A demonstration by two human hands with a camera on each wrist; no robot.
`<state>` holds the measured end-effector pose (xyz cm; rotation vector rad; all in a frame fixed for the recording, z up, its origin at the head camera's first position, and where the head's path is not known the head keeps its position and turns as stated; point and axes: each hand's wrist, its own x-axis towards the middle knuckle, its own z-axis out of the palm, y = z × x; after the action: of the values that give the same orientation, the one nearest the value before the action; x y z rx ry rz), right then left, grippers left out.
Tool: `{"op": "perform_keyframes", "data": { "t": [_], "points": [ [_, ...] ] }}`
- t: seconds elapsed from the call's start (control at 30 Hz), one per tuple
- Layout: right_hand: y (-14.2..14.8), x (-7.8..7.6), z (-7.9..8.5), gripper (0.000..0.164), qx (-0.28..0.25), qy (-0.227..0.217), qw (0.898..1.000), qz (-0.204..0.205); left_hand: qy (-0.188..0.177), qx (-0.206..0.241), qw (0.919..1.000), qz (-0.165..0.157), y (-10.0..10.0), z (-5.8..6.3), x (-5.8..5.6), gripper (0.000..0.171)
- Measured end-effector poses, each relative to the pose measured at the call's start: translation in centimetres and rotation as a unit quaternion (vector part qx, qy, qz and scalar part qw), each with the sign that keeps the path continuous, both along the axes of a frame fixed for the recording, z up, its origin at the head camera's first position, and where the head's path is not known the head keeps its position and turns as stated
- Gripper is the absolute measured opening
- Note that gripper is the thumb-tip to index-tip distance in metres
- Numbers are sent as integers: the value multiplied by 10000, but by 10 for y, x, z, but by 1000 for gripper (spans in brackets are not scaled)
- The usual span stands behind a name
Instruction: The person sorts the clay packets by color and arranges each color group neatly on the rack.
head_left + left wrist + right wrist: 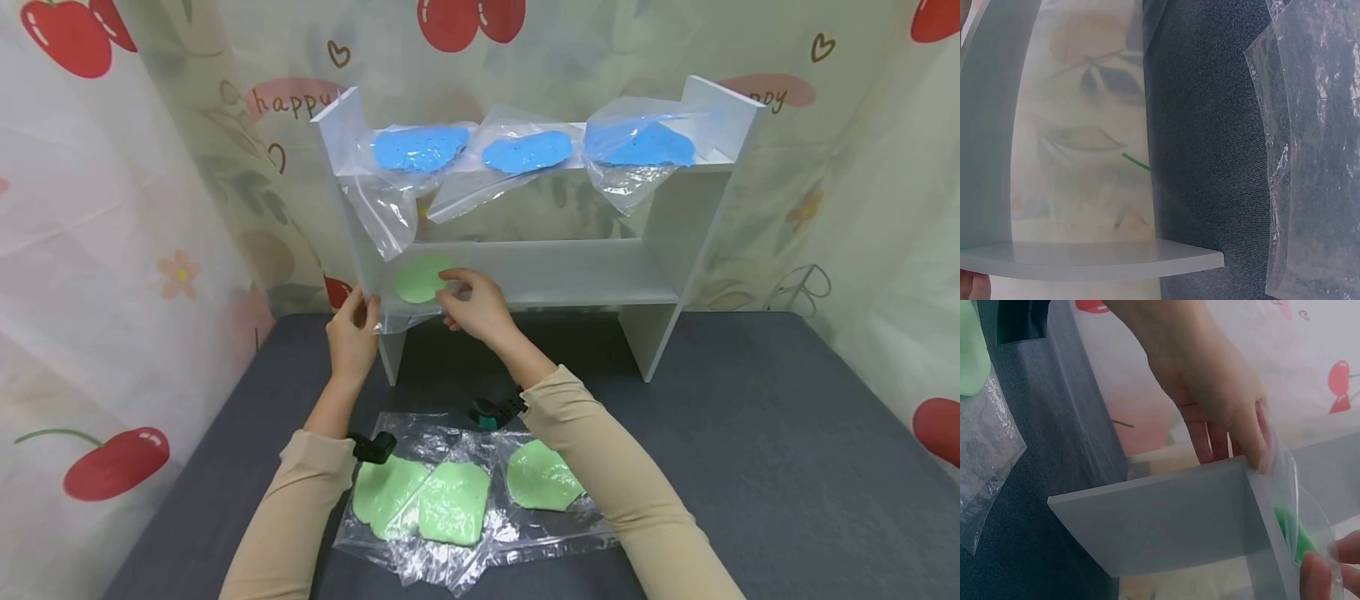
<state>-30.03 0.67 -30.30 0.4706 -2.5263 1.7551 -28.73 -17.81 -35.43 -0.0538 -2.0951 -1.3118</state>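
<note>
A clear plastic bag with a flat, light green slab inside lies at the left end of the white rack's lower shelf. My right hand pinches the bag's right side between thumb and fingers; in the right wrist view its fingertips show at the bag. At the rack's left side panel, my left hand holds the bag's other edge near its thumb, its remaining fingers outside the panel. The left wrist view shows only bits of fingers at its left edge.
Three bagged blue slabs lie along the rack's top shelf, their bags hanging over the front. Nearer me on the dark table, bagged green slabs lie under my forearms. A patterned curtain surrounds the table.
</note>
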Motion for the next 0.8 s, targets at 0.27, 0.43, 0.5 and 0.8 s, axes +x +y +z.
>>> {"op": "perform_keyframes", "data": {
  "t": [0.27, 0.43, 0.5, 0.8],
  "points": [
    [15, 8, -1, 40, -154, 13, 9998, 101, 51, 8, 10000, -20, -1, 0, -1, 34],
    [25, 13, -1, 40, -159, 118, 9998, 80, 0, 37, 10000, -11, -1, 0, -1, 33],
    [29, 15, -2, 39, -137, 157, 9998, 72, -28, 42, 10000, -5, -1, 0, 0, 33],
    [44, 26, -7, 35, 154, 165, 9995, 233, -44, 63, 10000, -26, 0, 0, 0, 35]
  ]
}}
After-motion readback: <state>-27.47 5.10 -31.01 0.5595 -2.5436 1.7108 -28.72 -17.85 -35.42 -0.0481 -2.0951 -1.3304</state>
